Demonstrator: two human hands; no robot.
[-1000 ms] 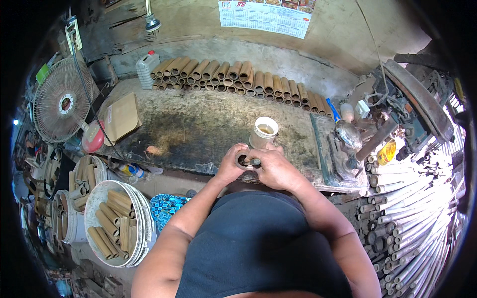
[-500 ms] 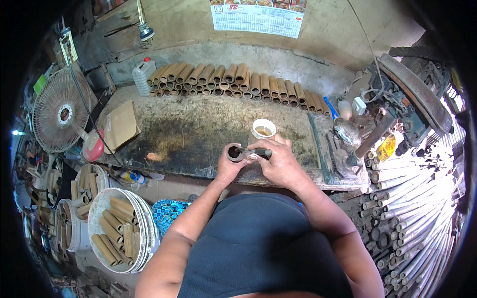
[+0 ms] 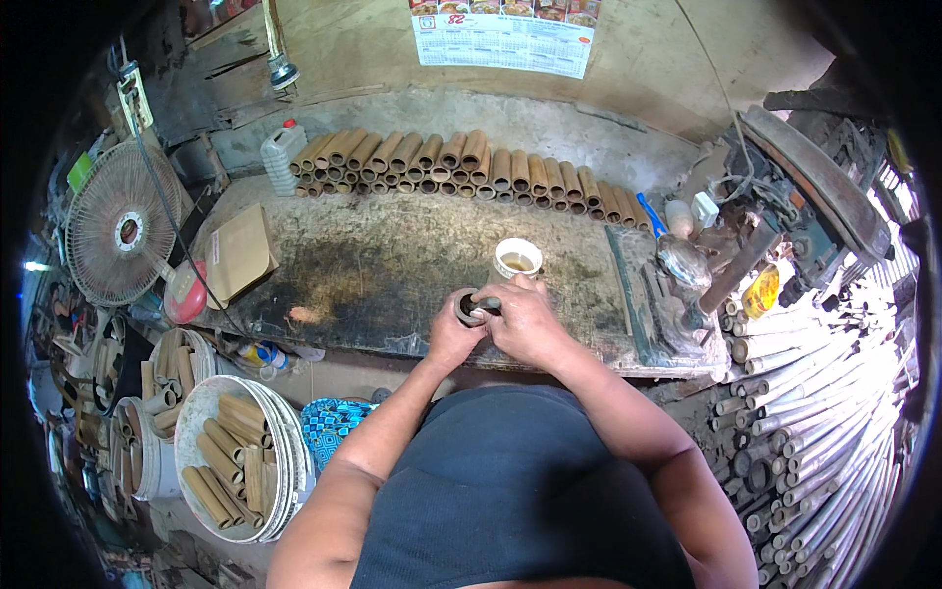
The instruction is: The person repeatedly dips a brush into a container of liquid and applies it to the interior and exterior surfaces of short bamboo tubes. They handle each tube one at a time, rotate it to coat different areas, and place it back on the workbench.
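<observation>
My left hand is wrapped round a short bamboo tube, its open end facing up. A slim tool with a dark rounded handle is gripped in my right hand, right at the tube's mouth. My fingers hide the tool's working end, so its exact kind cannot be told. Both hands are close together above the front of the worktable. Just beyond my right hand stands a white cup holding some brownish liquid.
Stacked bamboo tubes line the back of the worktable, beside a plastic jug. A fan and brown folder are left. Tube-filled buckets stand below; long bamboo poles lie right.
My right hand has shifted left and turned, bringing the tool's handle from pointing sideways to over the tube's mouth. My left hand still holds the tube, now slightly tilted.
</observation>
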